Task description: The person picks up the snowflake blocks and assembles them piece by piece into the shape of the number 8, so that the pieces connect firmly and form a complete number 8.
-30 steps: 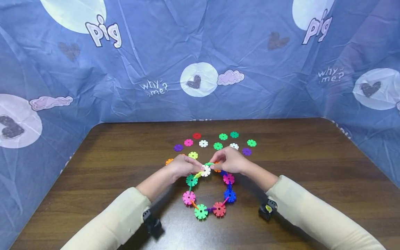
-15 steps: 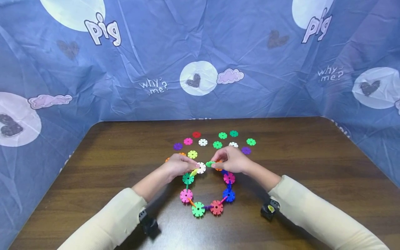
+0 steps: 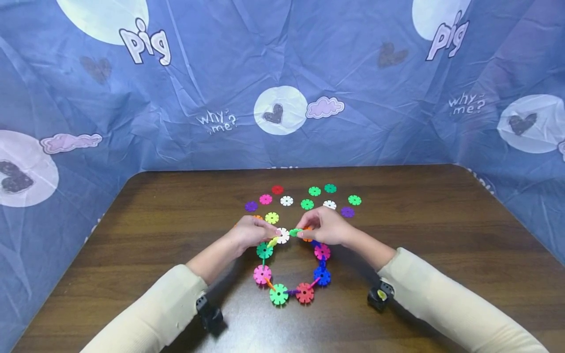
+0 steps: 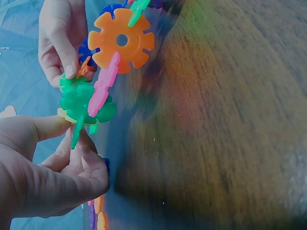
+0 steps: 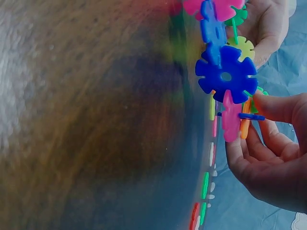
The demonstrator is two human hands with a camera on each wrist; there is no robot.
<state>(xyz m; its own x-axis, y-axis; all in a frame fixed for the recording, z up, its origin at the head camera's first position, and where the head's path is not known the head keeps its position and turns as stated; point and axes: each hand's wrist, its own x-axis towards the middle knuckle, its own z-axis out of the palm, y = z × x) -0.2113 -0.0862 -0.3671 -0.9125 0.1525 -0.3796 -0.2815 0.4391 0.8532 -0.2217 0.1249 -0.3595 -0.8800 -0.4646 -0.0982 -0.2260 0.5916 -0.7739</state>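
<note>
A chain of notched plastic discs (image 3: 279, 294), slotted edge to edge in many colours, curves round in a ring over the table. My left hand (image 3: 252, 233) pinches the white disc (image 3: 284, 236) at one end, beside a yellow disc (image 3: 272, 242). At the other end, a green disc (image 3: 295, 233) is pinched between thumb and fingers of my right hand (image 3: 324, 226), next to an orange disc (image 3: 306, 234). The two end discs face each other with a narrow gap. In the right wrist view a blue disc (image 5: 225, 74) hangs near my right fingers (image 5: 271, 108).
Loose notched discs lie flat on the brown table (image 3: 176, 206) behind the hands, among them a red disc (image 3: 277, 189), a purple disc (image 3: 347, 212) and a yellow-green disc (image 3: 271, 217). A blue printed cloth (image 3: 220, 73) walls the table's back and sides.
The white disc, overlapping the green one a second ago, has shifted left with my left hand and come apart from it. Over the last half second the gap has narrowed slightly.
</note>
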